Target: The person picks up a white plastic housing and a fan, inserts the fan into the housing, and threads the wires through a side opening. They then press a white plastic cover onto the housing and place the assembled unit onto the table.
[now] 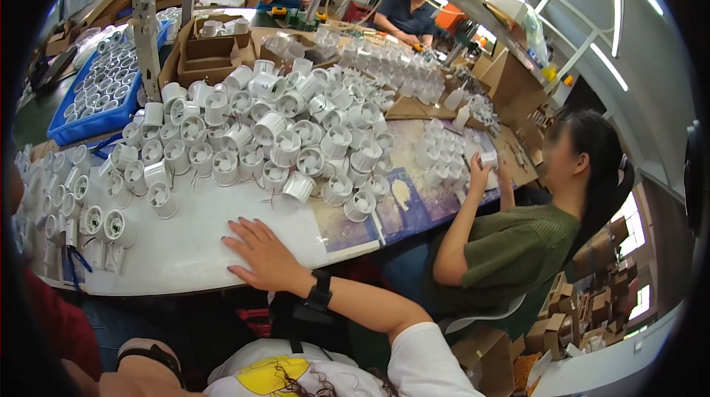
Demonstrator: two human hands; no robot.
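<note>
My right hand (268, 254) lies palm down on the bare white tabletop (185, 249), its fingers spread and holding nothing. A black watch (319, 292) is on that wrist. Low at the left, below the table edge, is my left hand (149, 347), with a dark band at its wrist; its fingers are hidden. Beyond my right hand lies a large heap of white plastic cups with small fan blades inside (274, 123), some trailing thin wires. The nearest single one, a white fan cup (162, 200), stands apart from my fingers.
More white housings (117, 227) stand at the left, beside a blue cord (74, 260). A blue crate (96, 116) of round parts and cardboard boxes (214, 57) sit behind. At the right a person in green (510, 249) holds a white part; two people work across the table.
</note>
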